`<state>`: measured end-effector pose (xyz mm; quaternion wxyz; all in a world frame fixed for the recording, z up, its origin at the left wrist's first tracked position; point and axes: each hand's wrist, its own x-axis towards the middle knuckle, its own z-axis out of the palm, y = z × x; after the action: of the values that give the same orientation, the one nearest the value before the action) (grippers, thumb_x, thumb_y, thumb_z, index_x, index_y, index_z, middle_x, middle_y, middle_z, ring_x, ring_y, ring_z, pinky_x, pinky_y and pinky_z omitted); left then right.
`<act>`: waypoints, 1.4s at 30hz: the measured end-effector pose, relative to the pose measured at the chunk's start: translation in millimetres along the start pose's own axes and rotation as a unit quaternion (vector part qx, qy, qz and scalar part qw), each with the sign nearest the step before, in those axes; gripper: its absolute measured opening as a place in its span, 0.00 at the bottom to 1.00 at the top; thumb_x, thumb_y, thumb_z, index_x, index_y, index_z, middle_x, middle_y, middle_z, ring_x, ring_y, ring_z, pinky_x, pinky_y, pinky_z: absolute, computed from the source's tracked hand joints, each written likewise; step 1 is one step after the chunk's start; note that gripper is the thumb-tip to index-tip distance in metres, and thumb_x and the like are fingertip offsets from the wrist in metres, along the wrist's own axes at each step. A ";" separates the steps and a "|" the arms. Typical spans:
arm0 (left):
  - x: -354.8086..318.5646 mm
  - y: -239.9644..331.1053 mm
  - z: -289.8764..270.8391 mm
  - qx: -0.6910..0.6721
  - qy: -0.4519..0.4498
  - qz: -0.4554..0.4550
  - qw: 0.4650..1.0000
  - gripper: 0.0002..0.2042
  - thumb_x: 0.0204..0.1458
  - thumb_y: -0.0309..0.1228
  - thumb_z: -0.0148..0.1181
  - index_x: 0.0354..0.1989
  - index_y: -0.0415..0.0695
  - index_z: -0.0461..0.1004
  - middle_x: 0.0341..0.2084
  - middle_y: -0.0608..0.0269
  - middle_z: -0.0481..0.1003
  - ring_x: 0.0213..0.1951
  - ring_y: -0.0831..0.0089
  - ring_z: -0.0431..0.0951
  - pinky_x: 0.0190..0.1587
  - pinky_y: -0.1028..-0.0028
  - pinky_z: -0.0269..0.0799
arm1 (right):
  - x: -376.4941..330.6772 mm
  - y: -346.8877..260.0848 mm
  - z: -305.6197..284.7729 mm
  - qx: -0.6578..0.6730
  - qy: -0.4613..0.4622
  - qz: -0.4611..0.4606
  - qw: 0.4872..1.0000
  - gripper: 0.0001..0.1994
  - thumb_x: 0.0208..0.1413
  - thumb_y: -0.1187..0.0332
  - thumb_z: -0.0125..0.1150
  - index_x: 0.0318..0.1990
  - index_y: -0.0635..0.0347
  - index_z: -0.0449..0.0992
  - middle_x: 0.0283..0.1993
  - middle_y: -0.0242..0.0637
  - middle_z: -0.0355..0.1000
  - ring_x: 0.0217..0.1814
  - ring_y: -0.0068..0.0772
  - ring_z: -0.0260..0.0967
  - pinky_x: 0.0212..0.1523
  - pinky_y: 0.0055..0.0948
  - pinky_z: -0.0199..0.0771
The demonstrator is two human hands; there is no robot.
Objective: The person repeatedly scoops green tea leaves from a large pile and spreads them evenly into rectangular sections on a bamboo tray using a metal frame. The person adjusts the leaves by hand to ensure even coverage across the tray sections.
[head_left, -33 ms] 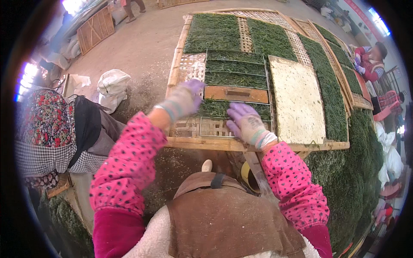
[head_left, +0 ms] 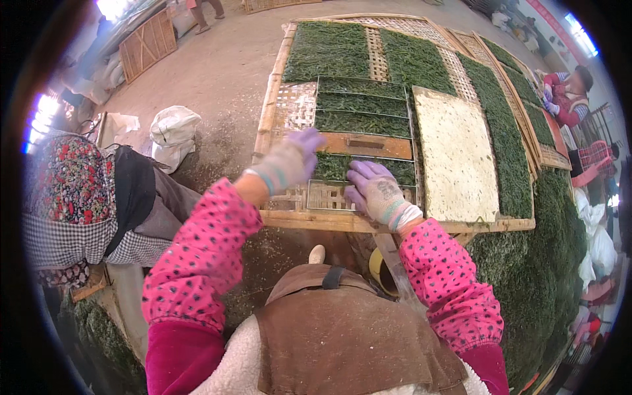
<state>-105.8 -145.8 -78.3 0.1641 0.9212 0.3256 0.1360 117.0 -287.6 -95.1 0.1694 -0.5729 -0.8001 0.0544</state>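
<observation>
Green strands [head_left: 332, 168] apparently being levelled within wire frame [head_left: 409, 118], on bamboo rack [head_left: 316, 219]. Hands apart: right hand [head_left: 382, 195] laid over nearest strands; left hand [head_left: 288, 162] blurred at frame's left edge, grip unclear. Even pressure seems called for.

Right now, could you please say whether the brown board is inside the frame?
Inside: the brown board lies between the side bars of the frame.

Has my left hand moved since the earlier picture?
Yes. Judged against the left rim of the bamboo tray, your left hand has shifted a little to the right and slightly nearer your body.
</observation>
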 end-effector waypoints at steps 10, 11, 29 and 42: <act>-58.2 -12.6 -0.8 0.004 -0.008 -0.029 1.000 0.32 0.47 0.33 0.67 0.64 0.45 0.66 0.64 0.46 0.64 0.66 0.47 0.63 0.67 0.56 0.60 | 39.7 -22.2 18.0 -0.011 -0.083 -0.023 0.996 0.25 0.66 0.52 0.47 0.61 0.60 0.72 0.69 0.44 0.65 0.73 0.45 0.58 0.74 0.44 0.52; -55.0 -10.3 3.7 0.020 -0.014 -0.046 0.999 0.34 0.46 0.34 0.68 0.64 0.45 0.65 0.65 0.45 0.63 0.67 0.47 0.61 0.68 0.56 0.59 | 41.8 -23.2 21.6 -0.010 -0.061 -0.029 0.998 0.25 0.66 0.52 0.47 0.62 0.60 0.71 0.69 0.44 0.65 0.73 0.46 0.58 0.74 0.44 0.51; 28.0 54.4 -40.6 -0.274 0.034 -0.017 0.961 0.11 0.55 0.31 0.61 0.45 0.42 0.78 0.34 0.56 0.80 0.36 0.71 0.80 0.42 0.70 0.77 | 41.0 -20.3 43.2 0.034 -0.074 -0.025 0.996 0.20 0.67 0.55 0.46 0.51 0.60 0.76 0.54 0.44 0.75 0.63 0.49 0.67 0.67 0.47 0.61; 1.1 16.1 36.6 0.026 0.042 -0.114 0.992 0.18 0.48 0.28 0.64 0.50 0.52 0.77 0.49 0.54 0.74 0.56 0.52 0.71 0.60 0.55 0.68 | 17.2 37.5 -30.7 0.119 -0.014 0.097 0.988 0.17 0.63 0.55 0.54 0.38 0.59 0.81 0.41 0.46 0.78 0.49 0.50 0.75 0.53 0.45 0.73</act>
<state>-83.0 -164.7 -105.2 0.1404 0.8753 0.4389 0.1468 156.1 -262.1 -73.2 0.2188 -0.6226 -0.7311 0.1731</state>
